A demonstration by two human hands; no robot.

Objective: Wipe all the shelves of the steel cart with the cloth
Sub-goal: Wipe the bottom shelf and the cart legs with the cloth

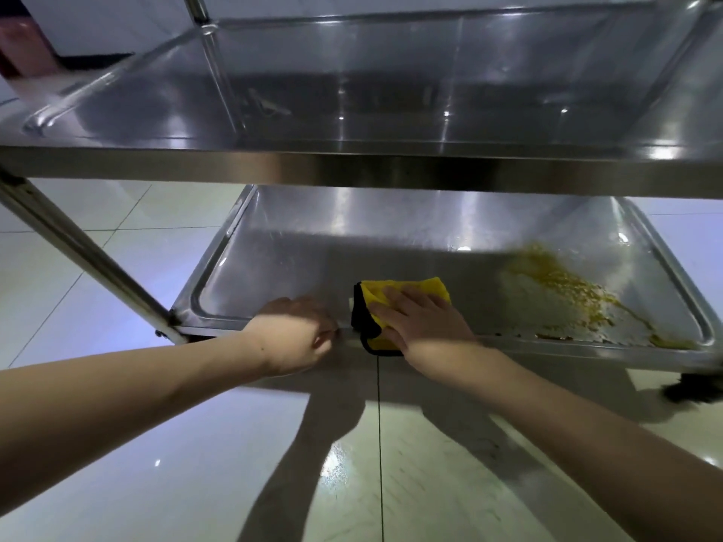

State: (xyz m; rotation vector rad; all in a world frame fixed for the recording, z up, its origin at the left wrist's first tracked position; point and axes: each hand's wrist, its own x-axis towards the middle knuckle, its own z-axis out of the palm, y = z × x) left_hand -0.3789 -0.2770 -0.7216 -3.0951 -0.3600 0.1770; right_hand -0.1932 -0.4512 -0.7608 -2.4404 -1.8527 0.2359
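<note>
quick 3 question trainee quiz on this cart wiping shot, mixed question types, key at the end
1. True or false: the right hand presses the folded yellow cloth with black edging flat.
2. The yellow-brown smeared residue lies on which side of the bottom steel shelf: A left, B right?
3. What does the left hand grip?

Key: 1 true. 2 B. 3 The bottom shelf's front rim.

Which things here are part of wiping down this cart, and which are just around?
Part of the job:
yellow cloth, pressed flat by the right hand
lower shelf, with a yellow-white spill
upper shelf
left hand, gripping the lower shelf's front rim

Just around:
tiled floor
caster
</note>
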